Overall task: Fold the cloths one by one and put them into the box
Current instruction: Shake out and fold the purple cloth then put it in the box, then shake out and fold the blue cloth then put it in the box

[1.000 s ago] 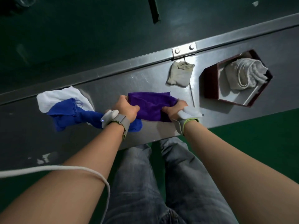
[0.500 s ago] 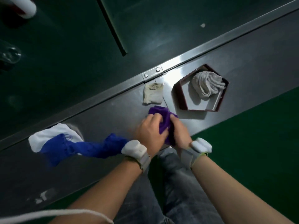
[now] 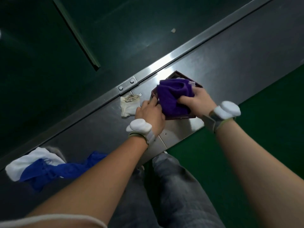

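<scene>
— Two forearms of ours reach up from the bottom edge, over grey jeans (image 3: 172,186), and a white cord (image 3: 49,218) crosses the lower left corner.

— At lower left we see a blue cloth (image 3: 54,170) crumpled on the steel table (image 3: 246,63), its far end lying over a white cloth (image 3: 28,159).

— Each wrist carries a white device on a strap. What do we make of the left hand (image 3: 150,112)?

— Its index finger lies straight along the left wall of the box (image 3: 181,117), near the middle of the frame. The other fingers sit against the side of the purple cloth (image 3: 172,97). Whether they pinch it, we cannot tell.

— And the right hand (image 3: 197,100)?

— We have its fingers curled into the purple cloth, gripping it from the right side.

— Where does that cloth sit?

— Bunched in the top of the dark red box, bulging above the rim and hiding most of the inside. A pale scrap shows at the box's far corner; we cannot tell what it is.

— Beyond the left hand?

— A stained beige cloth (image 3: 130,104) lies folded on the table just left of the box. Behind it a metal bracket (image 3: 126,85) with two bolts joins the table's bright far rail, and dark green floor fills the upper left.
</scene>
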`<state>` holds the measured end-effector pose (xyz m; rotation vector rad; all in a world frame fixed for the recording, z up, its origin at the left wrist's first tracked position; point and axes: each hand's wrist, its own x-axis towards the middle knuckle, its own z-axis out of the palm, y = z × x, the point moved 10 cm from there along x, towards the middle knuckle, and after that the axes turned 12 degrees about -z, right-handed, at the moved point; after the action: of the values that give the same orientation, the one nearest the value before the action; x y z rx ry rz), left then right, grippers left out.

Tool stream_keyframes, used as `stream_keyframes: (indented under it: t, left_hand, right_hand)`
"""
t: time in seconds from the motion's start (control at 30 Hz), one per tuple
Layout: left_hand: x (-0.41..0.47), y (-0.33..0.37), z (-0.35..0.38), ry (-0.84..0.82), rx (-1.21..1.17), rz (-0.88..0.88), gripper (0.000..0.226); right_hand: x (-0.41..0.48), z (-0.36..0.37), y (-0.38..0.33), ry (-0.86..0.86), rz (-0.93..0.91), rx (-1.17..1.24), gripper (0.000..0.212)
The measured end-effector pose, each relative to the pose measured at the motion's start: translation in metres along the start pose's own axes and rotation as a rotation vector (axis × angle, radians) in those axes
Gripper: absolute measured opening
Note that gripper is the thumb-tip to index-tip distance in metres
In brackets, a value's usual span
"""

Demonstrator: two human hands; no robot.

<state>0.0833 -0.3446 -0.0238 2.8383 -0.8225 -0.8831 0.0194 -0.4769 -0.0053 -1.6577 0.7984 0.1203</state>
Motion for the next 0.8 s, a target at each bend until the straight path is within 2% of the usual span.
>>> stream_keyframes:
  t: [0.07, 0.1, 0.17, 0.23, 0.27, 0.37, 0.47, 0.57, 0.7, 0.77, 0.8]
  left_hand:
    - [0.002, 0.000, 0.004, -0.004, 0.056, 0.051, 0.031]
    - [0.002, 0.000, 0.004, -0.001, 0.055, 0.076, 0.030]
    - [0.002, -0.001, 0.002, 0.009, 0.030, 0.112, 0.027]
    - [0.003, 0.000, 0.000, 0.010, 0.005, 0.126, 0.028]
    - [0.003, 0.003, 0.000, 0.008, 0.009, 0.132, 0.029]
    - [0.006, 0.003, 0.001, -0.004, 0.030, 0.123, 0.031]
    - [0.006, 0.004, 0.003, -0.027, 0.022, 0.111, 0.030]
    - [0.000, 0.003, 0.004, -0.031, -0.023, 0.121, 0.032]
    - [-0.026, -0.014, 0.004, -0.026, -0.233, 0.201, 0.044]
    - [-0.041, -0.040, 0.011, -0.033, -0.328, 0.134, 0.047]
    - [-0.052, -0.068, 0.017, -0.038, -0.354, 0.056, 0.047]
  right_hand:
    - [0.019, 0.009, 0.006, -0.137, 0.046, -0.136, 0.003]
    - [0.028, 0.010, 0.009, -0.187, 0.052, -0.247, 0.012]
    - [0.044, 0.010, 0.013, -0.275, 0.016, -0.577, 0.023]
    - [0.052, 0.015, 0.013, -0.340, -0.053, -0.943, 0.025]
    - [0.050, 0.019, 0.014, -0.335, -0.073, -1.039, 0.023]
    - [0.044, 0.029, 0.014, -0.211, -0.117, -1.137, 0.012]
    - [0.043, 0.034, 0.009, -0.074, -0.155, -1.283, 0.012]
    - [0.050, 0.040, 0.010, -0.071, -0.122, -1.340, 0.018]
    - [0.045, 0.037, -0.004, -0.119, -0.015, -1.342, 0.018]
    - [0.030, 0.028, -0.023, -0.058, 0.020, -1.336, 0.024]
    - [0.020, 0.038, -0.040, -0.002, -0.032, -1.323, 0.025]
